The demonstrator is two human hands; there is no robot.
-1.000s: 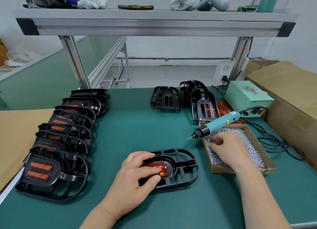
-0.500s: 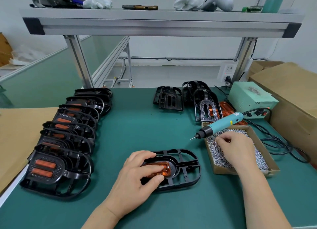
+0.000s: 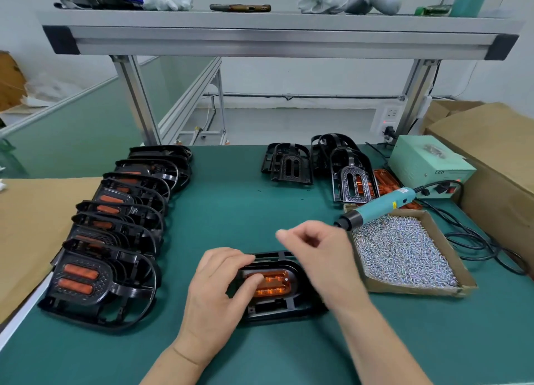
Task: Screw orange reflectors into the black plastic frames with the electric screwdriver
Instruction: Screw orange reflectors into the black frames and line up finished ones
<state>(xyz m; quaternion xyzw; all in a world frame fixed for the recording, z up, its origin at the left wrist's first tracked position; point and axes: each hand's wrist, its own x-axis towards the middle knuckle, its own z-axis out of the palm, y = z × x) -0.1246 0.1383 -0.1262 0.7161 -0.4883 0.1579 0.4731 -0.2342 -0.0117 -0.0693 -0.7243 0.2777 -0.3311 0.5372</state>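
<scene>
A black plastic frame (image 3: 277,309) lies flat on the green mat near the front edge, with an orange reflector (image 3: 273,286) seated in its middle. My left hand (image 3: 216,292) holds the reflector in place, fingers curled over its left end and thumb on the near side. Just above the frame's far right part hovers my right hand (image 3: 315,251), motion-blurred, its thumb and fingertips pinched together on what seems to be a small screw. The teal electric screwdriver (image 3: 381,205) rests untouched on the rim of the cardboard screw tray (image 3: 416,290), tip pointing left.
A row of several frames with reflectors (image 3: 115,225) runs along the left. Empty black frames (image 3: 289,165) and loose reflectors (image 3: 384,179) stand at the back. A green power supply (image 3: 427,162), its cables (image 3: 476,246) and a cardboard box (image 3: 497,159) fill the right side.
My right hand has left the screw tray and swung left to above the frame, fingers pinched. My left hand has stayed on the reflector.
</scene>
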